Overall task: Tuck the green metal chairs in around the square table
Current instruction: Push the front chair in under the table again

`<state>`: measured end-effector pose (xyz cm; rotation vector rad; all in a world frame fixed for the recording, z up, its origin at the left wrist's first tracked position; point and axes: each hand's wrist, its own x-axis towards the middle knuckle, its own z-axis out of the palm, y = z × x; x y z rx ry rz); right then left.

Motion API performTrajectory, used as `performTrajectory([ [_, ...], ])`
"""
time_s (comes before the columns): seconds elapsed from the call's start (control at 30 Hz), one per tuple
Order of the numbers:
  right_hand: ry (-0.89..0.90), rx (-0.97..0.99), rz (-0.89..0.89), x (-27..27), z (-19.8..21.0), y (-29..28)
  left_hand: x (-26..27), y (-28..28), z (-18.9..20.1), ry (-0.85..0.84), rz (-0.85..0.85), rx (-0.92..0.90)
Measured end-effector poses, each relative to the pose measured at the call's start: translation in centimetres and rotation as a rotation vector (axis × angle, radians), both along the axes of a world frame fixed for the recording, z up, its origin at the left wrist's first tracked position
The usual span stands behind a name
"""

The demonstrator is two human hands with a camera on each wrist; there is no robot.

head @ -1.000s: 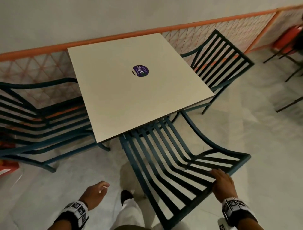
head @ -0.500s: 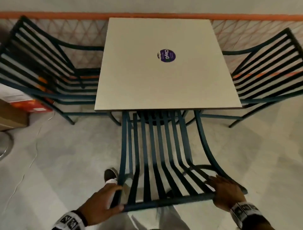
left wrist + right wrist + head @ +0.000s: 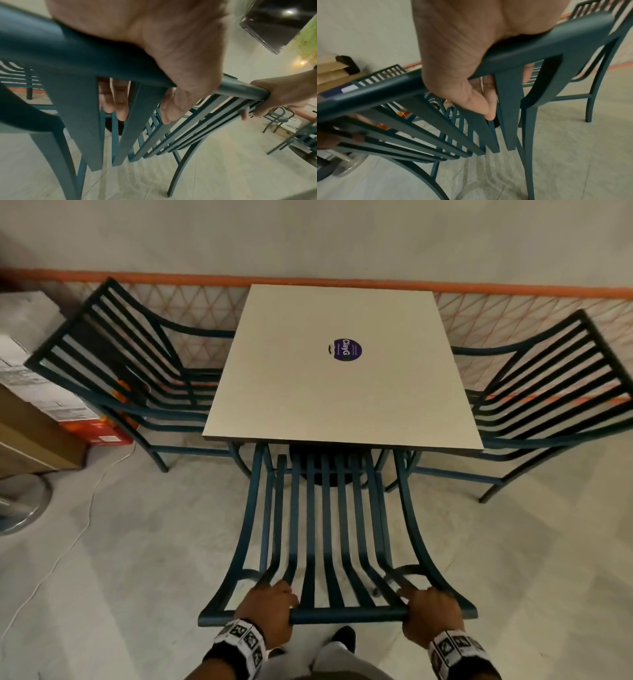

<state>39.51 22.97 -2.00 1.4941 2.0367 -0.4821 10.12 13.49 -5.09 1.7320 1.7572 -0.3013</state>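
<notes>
The near chair (image 3: 337, 529) is gripped by its top rail: left hand (image 3: 269, 609) and right hand (image 3: 430, 616) are both curled round the bar, one near each end, fingers hooked through the slats. The square table (image 3: 342, 392) lies straight ahead of the grip, and the chair's seat front is already under the near edge. A straight forward push seems needed, both hands equally placed. Left chair (image 3: 137, 378) and right chair (image 3: 534, 398) are seen flanking the table, seats partly under. Boxes (image 3: 41, 419) sit far left, clear of the path.
</notes>
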Motion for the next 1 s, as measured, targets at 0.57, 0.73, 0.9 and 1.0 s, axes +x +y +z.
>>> performTrajectory([
  [0.57,0.075,0.01,-0.015,-4.3,-2.4,4.2,-3.8,5.8,0.2,0.069,-0.035,0.053],
  [0.73,-0.078,0.087,-0.133,-7.7,-3.8,6.4,-6.4,10.6,-0.2,0.086,-0.092,-0.022],
  [0.9,-0.206,-0.005,-0.309,-10.1,-3.2,9.0,-7.9,14.0,-0.1,0.065,-0.125,-0.098],
  [1.0,-0.18,0.009,-0.384,-10.9,-3.0,10.1,-8.9,15.6,-0.4,0.036,-0.163,-0.083],
])
